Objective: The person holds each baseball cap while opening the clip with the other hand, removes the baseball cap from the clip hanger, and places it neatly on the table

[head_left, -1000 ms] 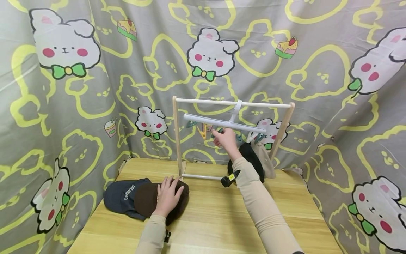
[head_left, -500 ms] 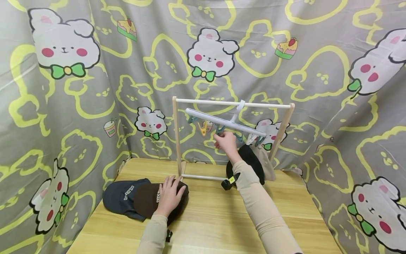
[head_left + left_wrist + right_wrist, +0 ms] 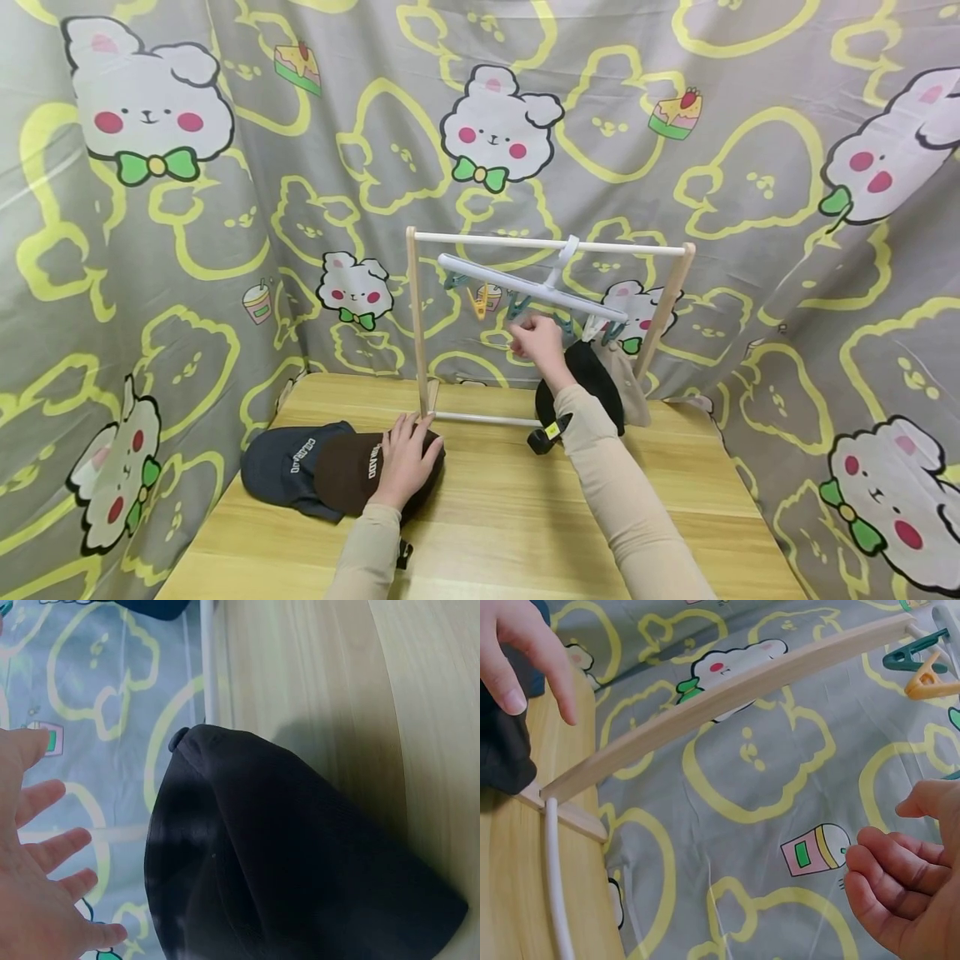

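My left hand (image 3: 405, 468) is over the brown cap (image 3: 345, 477) on the table, its fingers extended. In the left wrist view the fingers (image 3: 56, 851) are spread beside the dark crown. A navy cap (image 3: 270, 468) lies partly under the brown one. My right hand (image 3: 540, 343) hangs just below a white clip hanger (image 3: 491, 278), near a teal clip (image 3: 517, 308). Its fingers curl loosely, with a gap between thumb and fingertips and nothing held, as the right wrist view shows. A black cap (image 3: 596, 387) and a beige cap (image 3: 628, 390) hang at the hanger's right end.
The hanger hooks over the white top bar (image 3: 487, 240) of a wooden rack (image 3: 417, 325). A yellow clip (image 3: 478, 302) and another teal clip (image 3: 454, 282) dangle at its left. A lower white rod (image 3: 483, 418) runs near the table (image 3: 510, 517). Patterned cloth (image 3: 600, 75) surrounds the table.
My right hand has moved slightly down and right, away from the teal clip. The hanger has swung, its left end a little higher. My left hand stays over the brown cap.
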`<act>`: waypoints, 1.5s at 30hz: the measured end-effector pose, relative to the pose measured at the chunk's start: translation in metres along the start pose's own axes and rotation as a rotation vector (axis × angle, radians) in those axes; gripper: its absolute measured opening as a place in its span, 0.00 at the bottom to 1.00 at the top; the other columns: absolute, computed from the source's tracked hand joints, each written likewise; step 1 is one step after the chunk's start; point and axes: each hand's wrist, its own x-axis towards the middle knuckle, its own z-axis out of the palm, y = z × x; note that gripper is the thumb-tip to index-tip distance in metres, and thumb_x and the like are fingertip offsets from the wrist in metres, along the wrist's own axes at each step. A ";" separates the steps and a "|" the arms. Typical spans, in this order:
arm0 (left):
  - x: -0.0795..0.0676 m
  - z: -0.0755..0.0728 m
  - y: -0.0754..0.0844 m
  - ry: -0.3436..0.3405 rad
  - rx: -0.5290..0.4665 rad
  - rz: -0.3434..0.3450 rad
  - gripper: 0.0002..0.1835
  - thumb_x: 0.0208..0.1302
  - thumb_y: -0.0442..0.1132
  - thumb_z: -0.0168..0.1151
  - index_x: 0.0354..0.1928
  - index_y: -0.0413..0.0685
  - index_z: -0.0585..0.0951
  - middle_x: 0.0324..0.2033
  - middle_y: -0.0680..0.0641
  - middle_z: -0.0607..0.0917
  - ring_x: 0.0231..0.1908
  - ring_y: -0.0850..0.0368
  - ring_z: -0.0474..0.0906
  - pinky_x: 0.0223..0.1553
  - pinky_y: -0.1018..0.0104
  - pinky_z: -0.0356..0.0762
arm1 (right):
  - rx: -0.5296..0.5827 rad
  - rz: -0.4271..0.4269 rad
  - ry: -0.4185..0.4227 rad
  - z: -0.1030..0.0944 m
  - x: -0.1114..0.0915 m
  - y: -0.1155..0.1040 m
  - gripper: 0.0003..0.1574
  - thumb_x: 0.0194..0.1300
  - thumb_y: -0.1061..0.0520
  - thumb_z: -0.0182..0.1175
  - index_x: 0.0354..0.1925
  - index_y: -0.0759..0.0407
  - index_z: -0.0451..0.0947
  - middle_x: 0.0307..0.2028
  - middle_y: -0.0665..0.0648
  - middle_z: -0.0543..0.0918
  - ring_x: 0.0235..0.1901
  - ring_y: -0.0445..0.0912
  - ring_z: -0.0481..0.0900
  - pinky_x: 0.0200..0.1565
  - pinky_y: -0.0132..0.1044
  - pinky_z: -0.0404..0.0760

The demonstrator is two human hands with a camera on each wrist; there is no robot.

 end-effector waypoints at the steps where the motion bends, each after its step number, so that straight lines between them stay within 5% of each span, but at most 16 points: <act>1: 0.000 0.000 0.001 0.000 -0.002 0.001 0.25 0.69 0.52 0.57 0.66 0.55 0.73 0.67 0.38 0.69 0.72 0.35 0.56 0.65 0.24 0.49 | -0.003 -0.006 0.007 -0.001 -0.001 0.001 0.13 0.61 0.53 0.59 0.27 0.62 0.78 0.19 0.57 0.84 0.20 0.46 0.84 0.33 0.48 0.86; 9: 0.003 0.002 0.006 0.008 -0.004 0.027 0.26 0.70 0.53 0.56 0.66 0.55 0.72 0.67 0.38 0.70 0.71 0.36 0.56 0.64 0.25 0.52 | -0.022 -0.028 0.040 -0.006 -0.003 0.013 0.14 0.62 0.52 0.61 0.27 0.62 0.76 0.19 0.58 0.84 0.17 0.39 0.81 0.25 0.34 0.82; 18: 0.010 0.004 0.014 0.060 -0.024 0.075 0.25 0.69 0.49 0.58 0.65 0.52 0.74 0.65 0.37 0.72 0.69 0.35 0.61 0.63 0.28 0.56 | -0.062 -0.040 0.039 -0.015 -0.009 0.018 0.19 0.64 0.47 0.62 0.35 0.62 0.81 0.24 0.61 0.87 0.23 0.50 0.85 0.29 0.38 0.84; 25: 0.018 0.010 0.021 0.089 -0.019 0.107 0.25 0.69 0.49 0.59 0.65 0.51 0.74 0.64 0.38 0.73 0.68 0.36 0.63 0.64 0.30 0.58 | -0.070 -0.054 0.054 -0.023 -0.011 0.022 0.19 0.64 0.47 0.63 0.34 0.63 0.82 0.22 0.60 0.86 0.18 0.40 0.81 0.26 0.34 0.82; 33: 0.025 0.010 0.034 0.051 -0.052 0.106 0.25 0.70 0.51 0.57 0.66 0.51 0.73 0.65 0.38 0.72 0.69 0.37 0.62 0.66 0.31 0.55 | -0.074 -0.036 0.064 -0.029 -0.013 0.026 0.19 0.63 0.46 0.63 0.36 0.62 0.83 0.22 0.60 0.86 0.18 0.39 0.81 0.31 0.44 0.86; 45: 0.031 0.014 0.046 0.053 -0.052 0.144 0.25 0.68 0.48 0.59 0.65 0.50 0.73 0.65 0.39 0.72 0.68 0.37 0.62 0.65 0.30 0.55 | -0.025 -0.002 0.064 -0.048 -0.016 0.035 0.18 0.64 0.50 0.63 0.34 0.67 0.80 0.19 0.56 0.84 0.17 0.39 0.78 0.24 0.31 0.80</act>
